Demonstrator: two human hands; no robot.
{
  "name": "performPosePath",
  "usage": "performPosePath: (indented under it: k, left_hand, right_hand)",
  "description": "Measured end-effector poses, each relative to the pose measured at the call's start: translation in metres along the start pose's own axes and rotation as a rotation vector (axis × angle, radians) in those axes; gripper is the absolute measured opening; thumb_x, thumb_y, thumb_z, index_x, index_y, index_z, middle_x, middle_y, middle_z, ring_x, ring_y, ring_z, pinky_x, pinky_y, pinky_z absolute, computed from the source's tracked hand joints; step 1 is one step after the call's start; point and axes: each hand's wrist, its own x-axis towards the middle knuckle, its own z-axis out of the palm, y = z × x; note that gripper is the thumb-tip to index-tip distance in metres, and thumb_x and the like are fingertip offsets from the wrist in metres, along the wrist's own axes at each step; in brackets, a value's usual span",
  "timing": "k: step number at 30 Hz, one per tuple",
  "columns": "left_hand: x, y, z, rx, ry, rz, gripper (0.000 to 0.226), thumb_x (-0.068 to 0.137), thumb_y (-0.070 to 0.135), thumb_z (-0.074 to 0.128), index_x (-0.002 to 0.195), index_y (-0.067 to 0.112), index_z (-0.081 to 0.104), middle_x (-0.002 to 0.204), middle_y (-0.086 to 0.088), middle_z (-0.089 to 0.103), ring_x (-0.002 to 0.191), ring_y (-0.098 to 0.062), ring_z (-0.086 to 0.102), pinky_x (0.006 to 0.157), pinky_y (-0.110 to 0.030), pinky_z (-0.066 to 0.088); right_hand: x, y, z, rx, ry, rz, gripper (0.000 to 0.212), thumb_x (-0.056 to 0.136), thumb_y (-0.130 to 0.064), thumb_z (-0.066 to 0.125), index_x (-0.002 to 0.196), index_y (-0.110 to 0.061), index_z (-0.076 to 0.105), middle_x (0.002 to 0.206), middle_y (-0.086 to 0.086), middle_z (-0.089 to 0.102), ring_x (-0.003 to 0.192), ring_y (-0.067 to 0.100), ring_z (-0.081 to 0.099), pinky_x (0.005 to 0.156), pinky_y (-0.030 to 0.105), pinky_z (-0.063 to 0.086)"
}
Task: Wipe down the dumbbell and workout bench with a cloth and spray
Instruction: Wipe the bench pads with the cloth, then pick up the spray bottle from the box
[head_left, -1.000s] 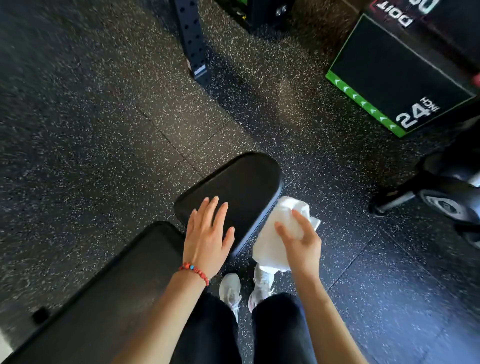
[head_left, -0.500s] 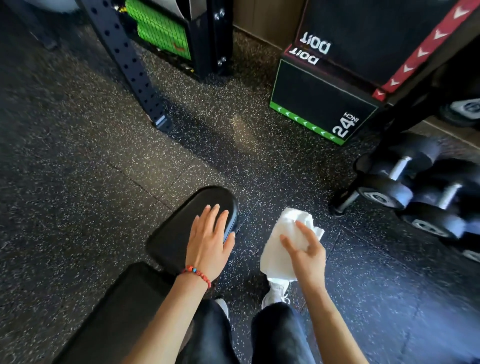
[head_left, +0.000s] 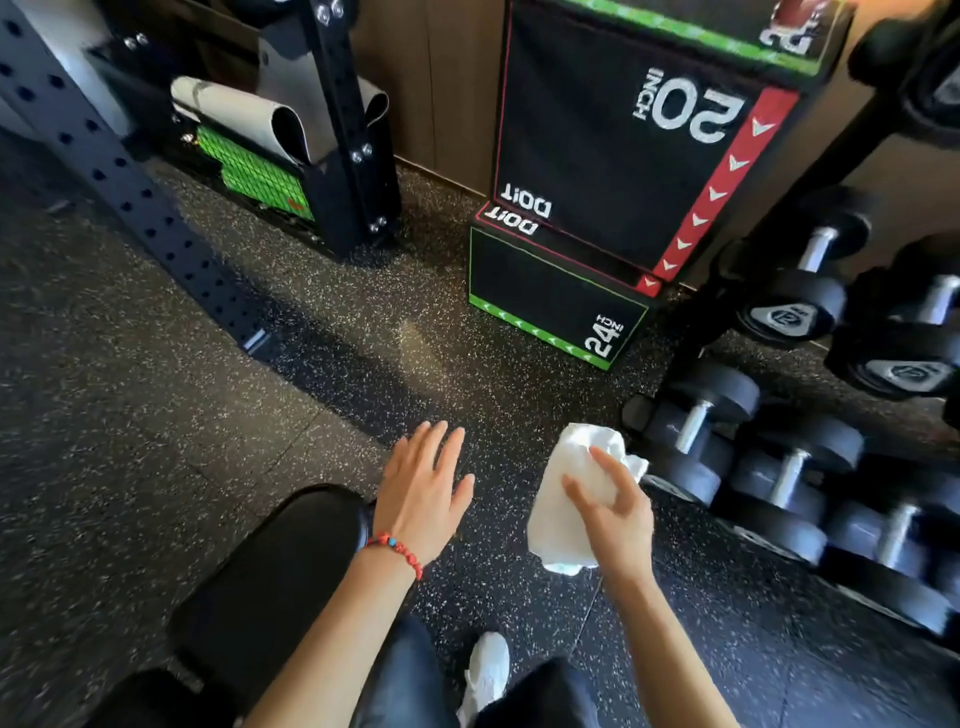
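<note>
- Sat at the near end of the workout bench (head_left: 270, 561), dark pad low and left in view, one white shoe (head_left: 491, 670) on the speckled floor (head_left: 156, 415).
- Held the left hand (head_left: 423, 493) flat past the bench's end, fingers straight and loose, grasping nothing, red bead bracelet (head_left: 397, 551) at the wrist.
- Gripped the white cloth (head_left: 566, 499) in the right hand (head_left: 608, 512), fingers and thumb curled round the bunched fabric, above the floor and near the rack.
- Saw the dumbbells (head_left: 696, 431) racked to the right, just beyond the cloth.
- Spotted no spray bottle anywhere.
- Risked, probably, a dry wipe that only smears sweat; likewise a dumbbell rolling on its rack under a one-handed rub.
- Noted stacked plyo boxes (head_left: 597, 156) farthest off.
</note>
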Motion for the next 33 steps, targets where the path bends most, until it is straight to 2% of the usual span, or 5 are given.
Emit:
performPosePath:
  k: [9,12,16,24,33]
  left_hand:
    - [0.106,0.008,-0.024,0.017,0.054,0.051,0.041,0.088,0.029,0.057,0.119,0.002,0.061,0.123,-0.018,0.061,0.115,-0.035,0.057,0.096,-0.052,0.044]
    - [0.158,-0.002,-0.034,0.023,0.074,0.066,0.042,0.087,0.029,0.058,0.119,0.002,0.061,0.125,-0.019,0.060,0.117,-0.035,0.055,0.099,-0.049,0.042]
    - [0.236,-0.020,-0.051,-0.005,0.043,0.074,0.047,0.095,0.032,0.048,0.134,0.005,0.048,0.142,-0.015,0.045,0.133,-0.031,0.037,0.112,-0.045,0.029]
    - [0.357,-0.047,-0.090,0.014,0.030,0.136,0.050,0.099,0.035,0.037,0.142,0.010,0.037,0.150,-0.010,0.033,0.140,-0.025,0.026,0.115,-0.036,0.015]
    - [0.480,-0.052,-0.107,-0.005,0.067,0.136,0.049,0.095,0.032,0.048,0.135,0.004,0.046,0.141,-0.015,0.046,0.132,-0.029,0.039,0.110,-0.042,0.027]
  right_hand:
    - [0.086,-0.049,-0.001,0.001,0.034,-0.021,0.044,0.079,-0.025,0.071,0.121,-0.026,0.058,0.103,-0.003,0.057,0.099,0.021,0.056,0.088,0.043,0.049]
    - [0.127,-0.074,0.012,0.000,0.044,-0.039,0.042,0.079,-0.024,0.071,0.119,-0.027,0.059,0.101,-0.004,0.057,0.095,0.017,0.055,0.086,0.038,0.049]
    - [0.190,-0.117,0.034,-0.010,0.061,-0.061,0.041,0.079,-0.025,0.070,0.119,-0.026,0.060,0.103,-0.007,0.056,0.097,0.014,0.053,0.085,0.032,0.046]
    - [0.284,-0.185,0.067,0.013,0.098,-0.057,0.041,0.080,-0.026,0.070,0.119,-0.029,0.059,0.107,-0.005,0.055,0.099,0.016,0.052,0.085,0.033,0.045]
    - [0.387,-0.246,0.075,0.021,0.132,-0.094,0.040,0.080,-0.024,0.070,0.119,-0.026,0.059,0.106,-0.008,0.055,0.099,0.013,0.052,0.087,0.031,0.044]
